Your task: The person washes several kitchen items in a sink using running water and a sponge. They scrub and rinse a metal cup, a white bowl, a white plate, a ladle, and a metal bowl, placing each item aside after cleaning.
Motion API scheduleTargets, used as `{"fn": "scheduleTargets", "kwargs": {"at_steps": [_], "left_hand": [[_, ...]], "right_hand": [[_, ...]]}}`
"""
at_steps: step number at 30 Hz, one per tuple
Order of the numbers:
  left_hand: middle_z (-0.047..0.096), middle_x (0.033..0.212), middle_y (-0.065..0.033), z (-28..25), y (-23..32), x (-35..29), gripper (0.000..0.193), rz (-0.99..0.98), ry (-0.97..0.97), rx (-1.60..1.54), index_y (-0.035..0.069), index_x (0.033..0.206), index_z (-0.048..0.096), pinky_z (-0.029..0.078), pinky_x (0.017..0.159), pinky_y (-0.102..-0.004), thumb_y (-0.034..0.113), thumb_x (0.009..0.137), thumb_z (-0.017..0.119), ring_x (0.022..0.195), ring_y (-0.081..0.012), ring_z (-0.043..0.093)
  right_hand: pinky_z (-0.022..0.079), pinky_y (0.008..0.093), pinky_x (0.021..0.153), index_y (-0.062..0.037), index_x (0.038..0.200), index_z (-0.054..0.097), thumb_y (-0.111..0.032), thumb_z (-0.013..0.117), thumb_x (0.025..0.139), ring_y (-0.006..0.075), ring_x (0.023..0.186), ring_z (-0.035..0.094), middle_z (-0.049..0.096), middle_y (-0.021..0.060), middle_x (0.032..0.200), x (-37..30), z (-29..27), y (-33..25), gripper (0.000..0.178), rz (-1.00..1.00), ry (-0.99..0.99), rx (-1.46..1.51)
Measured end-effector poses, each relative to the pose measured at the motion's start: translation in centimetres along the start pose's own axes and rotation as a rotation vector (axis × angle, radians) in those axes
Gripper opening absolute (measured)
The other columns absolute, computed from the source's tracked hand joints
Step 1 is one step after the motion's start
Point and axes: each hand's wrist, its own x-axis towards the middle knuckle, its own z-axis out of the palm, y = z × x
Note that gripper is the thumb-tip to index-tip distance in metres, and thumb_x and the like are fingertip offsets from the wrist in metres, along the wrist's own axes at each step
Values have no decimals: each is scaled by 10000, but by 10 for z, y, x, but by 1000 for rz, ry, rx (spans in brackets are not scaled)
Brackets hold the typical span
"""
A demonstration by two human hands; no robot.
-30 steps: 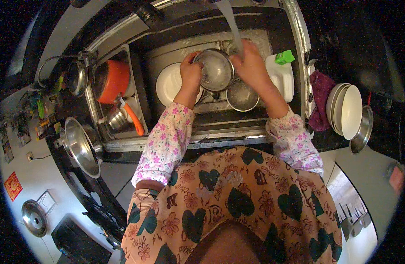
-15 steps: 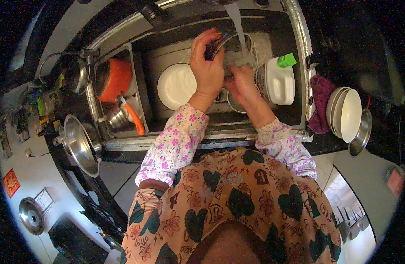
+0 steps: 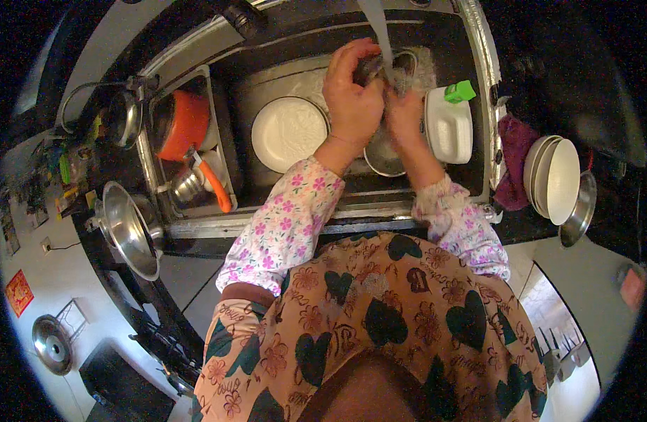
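Grip of the left hand (image 3: 353, 100): curled on a dark vessel (image 3: 368, 69), mostly hidden, beside the water stream (image 3: 377, 32), left of the white jug (image 3: 450, 133). Right hand (image 3: 406, 116): just left of the jug, blurred; cannot tell whether closed. Grey bowl (image 3: 385, 155) also left of the jug; white plate (image 3: 290, 135) farther left. Judged risk: running water loosens hold, vessel slips, strikes bowl.

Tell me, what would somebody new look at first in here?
Probably the water pouring down at the top middle, into the sink. Next might come the bright orange pot at the sink's left end, then the green cap on the white bottle by the sink's right wall.
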Motion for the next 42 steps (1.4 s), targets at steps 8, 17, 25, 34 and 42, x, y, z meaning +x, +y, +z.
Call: {"fn": "scheduleTargets", "kwargs": {"at_steps": [8, 17, 25, 34, 42], "left_hand": [[569, 1025, -131, -36, -31, 17, 268, -504, 287, -305, 14, 1058, 515, 478, 799, -364, -13, 804, 432, 944, -273, 562], [588, 986, -112, -35, -25, -40, 272, -903, -165, -659, 86, 1097, 503, 519, 658, -342, 236, 902, 387, 833, -229, 595], [473, 552, -10, -54, -20, 3, 190, -1242, -449, -178, 77, 896, 523, 217, 269, -193, 204, 890, 381, 342, -64, 318], [377, 501, 1, -70, -41, -23, 208, -1580, -594, -1082, 73, 796, 497, 235, 275, -183, 242, 889, 419, 349, -53, 306], [339, 485, 23, -55, -33, -19, 204, -1587, -378, -929, 143, 724, 459, 218, 291, -174, 225, 898, 390, 356, -41, 278]], "right_hand": [[493, 272, 714, 0, 1123, 497, -59, 490, 846, 161, 829, 605, 609, 91, 995, -60, -42, -34, 283, 164, -173, 27], [267, 492, 995, -154, 1259, 473, -193, 552, 766, 383, 1243, 290, 342, 141, 1352, -53, -12, -76, 501, -927, -43, -598], [386, 396, 900, -107, 1175, 539, -266, 486, 822, 343, 1027, 509, 562, 142, 1108, -1, -9, -104, 390, -447, -31, -223], [425, 355, 842, -96, 1230, 475, -383, 367, 907, 251, 975, 545, 564, 93, 1112, -26, -16, -68, 446, 536, -187, 745], [329, 392, 969, 37, 1275, 379, -453, 328, 917, 324, 1106, 473, 503, 233, 1174, -16, -3, -49, 608, -133, 56, 91]]}}
